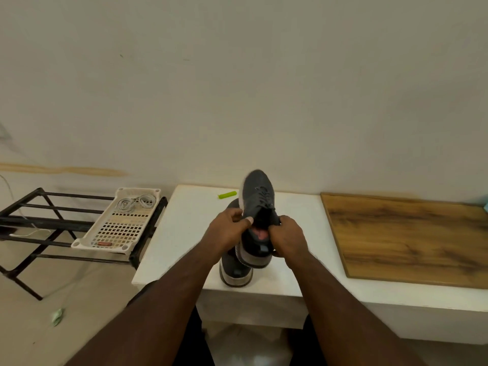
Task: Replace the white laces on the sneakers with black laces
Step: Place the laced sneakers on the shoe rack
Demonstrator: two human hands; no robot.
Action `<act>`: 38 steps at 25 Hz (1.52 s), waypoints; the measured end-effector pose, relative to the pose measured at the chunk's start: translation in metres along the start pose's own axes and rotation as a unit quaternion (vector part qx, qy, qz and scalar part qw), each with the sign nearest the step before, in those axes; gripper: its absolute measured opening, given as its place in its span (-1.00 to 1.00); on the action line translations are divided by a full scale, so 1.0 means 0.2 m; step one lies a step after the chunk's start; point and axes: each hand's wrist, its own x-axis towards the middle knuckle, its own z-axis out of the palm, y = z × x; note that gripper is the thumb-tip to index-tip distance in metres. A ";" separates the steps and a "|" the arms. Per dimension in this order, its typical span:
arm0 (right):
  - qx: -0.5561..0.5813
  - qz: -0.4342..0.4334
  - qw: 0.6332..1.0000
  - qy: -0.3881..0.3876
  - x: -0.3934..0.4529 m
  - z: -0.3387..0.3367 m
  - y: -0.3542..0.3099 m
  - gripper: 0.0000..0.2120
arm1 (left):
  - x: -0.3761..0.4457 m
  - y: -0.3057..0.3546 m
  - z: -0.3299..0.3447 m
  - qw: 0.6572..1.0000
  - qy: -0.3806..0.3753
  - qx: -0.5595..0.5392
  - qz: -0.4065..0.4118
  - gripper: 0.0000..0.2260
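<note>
A dark grey knit sneaker (257,199) with black laces is held up above the white table (184,233), toe pointing away and up. My left hand (227,228) grips the left side of its collar, thumb at the opening. My right hand (287,236) grips the right side near the heel. Its pink insole shows between my hands. A second grey sneaker (236,270) stands on the table under the held one, mostly hidden by it. White laces (136,203) lie coiled in a tray to the left.
A cream perforated tray (116,228) rests on a black metal rack (39,220) at the left. A small green tube (227,194) lies at the table's far edge. A wooden board (406,236) covers the table's right part. The wall stands close behind.
</note>
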 end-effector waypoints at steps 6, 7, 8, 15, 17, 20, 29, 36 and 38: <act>-0.066 0.060 0.996 0.012 0.06 -0.06 0.24 -0.82 | 0.01 -0.29 0.08 0.982 0.001 0.106 -0.157 -0.47; -0.089 0.060 0.994 0.011 0.07 -0.06 0.25 -0.82 | 0.00 -0.31 0.10 0.978 -0.015 0.085 -0.192 -0.46; -0.103 0.060 0.993 0.008 0.06 -0.05 0.27 -0.82 | -0.01 -0.33 0.12 0.974 -0.025 0.063 -0.216 -0.47; -0.133 0.043 0.990 -0.011 0.06 0.07 0.33 -0.74 | 0.03 -0.34 0.11 0.978 -0.004 0.064 -0.200 -0.54; -0.132 0.043 0.990 -0.018 0.06 0.08 0.33 -0.75 | 0.05 -0.36 0.10 0.979 0.004 0.072 -0.193 -0.57; -0.116 0.032 0.993 -0.018 0.03 0.12 0.32 -0.72 | 0.06 -0.40 0.08 0.981 0.003 0.089 -0.171 -0.51; -0.332 -0.117 0.931 -0.101 -0.14 0.10 0.19 -0.64 | -0.04 -0.38 0.15 0.933 -0.103 0.344 0.026 -0.56; -0.357 -0.135 0.913 -0.144 -0.18 0.17 0.27 -0.48 | -0.08 -0.46 0.14 0.929 -0.081 0.354 0.067 -0.74; -0.365 -0.132 0.910 -0.144 -0.17 0.19 0.26 -0.46 | -0.08 -0.48 0.13 0.923 -0.090 0.367 0.071 -0.67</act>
